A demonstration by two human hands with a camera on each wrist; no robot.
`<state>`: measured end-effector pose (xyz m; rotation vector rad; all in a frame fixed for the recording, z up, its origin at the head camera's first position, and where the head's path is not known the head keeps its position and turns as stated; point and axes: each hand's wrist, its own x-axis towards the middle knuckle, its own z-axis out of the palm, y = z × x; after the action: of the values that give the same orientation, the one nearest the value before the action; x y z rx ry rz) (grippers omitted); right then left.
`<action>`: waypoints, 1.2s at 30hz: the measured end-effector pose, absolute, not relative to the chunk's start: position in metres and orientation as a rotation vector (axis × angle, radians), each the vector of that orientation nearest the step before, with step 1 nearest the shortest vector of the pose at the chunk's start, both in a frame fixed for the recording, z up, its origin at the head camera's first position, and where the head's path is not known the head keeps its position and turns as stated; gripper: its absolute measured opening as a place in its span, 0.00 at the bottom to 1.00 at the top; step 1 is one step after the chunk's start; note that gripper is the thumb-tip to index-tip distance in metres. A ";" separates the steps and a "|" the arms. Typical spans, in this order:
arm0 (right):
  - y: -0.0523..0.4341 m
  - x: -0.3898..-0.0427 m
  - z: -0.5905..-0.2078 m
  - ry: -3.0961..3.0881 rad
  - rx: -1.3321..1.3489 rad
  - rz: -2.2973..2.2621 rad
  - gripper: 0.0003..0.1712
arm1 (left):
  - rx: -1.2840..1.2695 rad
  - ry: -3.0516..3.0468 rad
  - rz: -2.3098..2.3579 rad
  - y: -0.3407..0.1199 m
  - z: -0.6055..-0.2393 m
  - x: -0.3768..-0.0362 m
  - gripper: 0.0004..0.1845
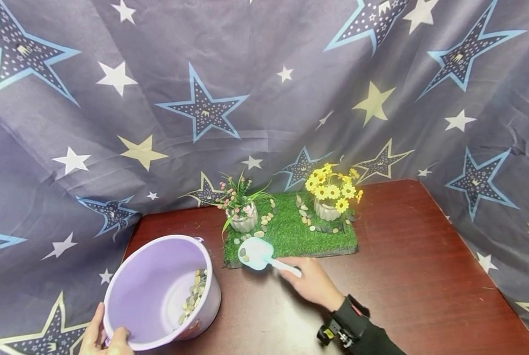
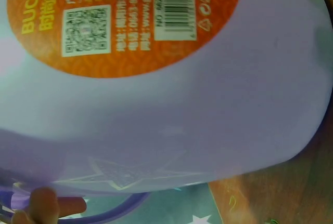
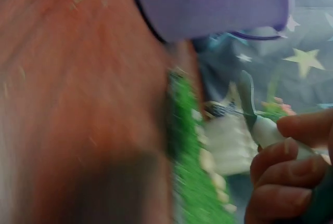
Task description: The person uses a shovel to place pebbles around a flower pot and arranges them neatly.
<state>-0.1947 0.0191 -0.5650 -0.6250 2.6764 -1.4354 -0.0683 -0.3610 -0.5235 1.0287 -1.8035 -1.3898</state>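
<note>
My left hand [image 1: 106, 336] grips the rim of a purple bucket [image 1: 158, 241], thumb and fingers on either side. Inside the bucket, grey and tan pebbles [image 1: 193, 298] are gathered along the right side. An orange label [image 2: 125, 52] on its outer wall fills part of the left wrist view. My right hand [image 1: 308, 281] holds the white handle of a pale blue scoop [image 1: 261, 250], with a few pebbles [image 1: 244, 255] in its blade. That blade is over the front left corner of a green turf mat [image 1: 291, 234]. In the right wrist view, fingers [image 3: 286, 169] curl round the handle.
On the mat stand a white pot with pink flowers [image 1: 244, 219] at left and one with yellow flowers [image 1: 327, 210] at right. Pebbles [image 1: 264, 224] line the turf by both pots. Behind the brown table [image 1: 415, 266] hangs a grey star-patterned curtain [image 1: 264, 74].
</note>
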 end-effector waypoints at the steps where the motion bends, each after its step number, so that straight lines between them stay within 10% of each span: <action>1: 0.012 -0.198 -0.571 2.644 -0.629 -1.453 0.16 | 1.031 -1.783 -1.397 -0.361 -0.524 -0.069 0.42; 36: -0.065 -0.244 -0.596 1.492 -0.036 -1.942 0.25 | 0.939 -1.921 -1.393 -0.377 -0.536 -0.066 0.42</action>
<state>-0.2436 -0.0646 -0.5960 -0.0361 1.4924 -1.9417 -0.0665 -0.3775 -0.5357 0.9394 -1.9205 -1.3927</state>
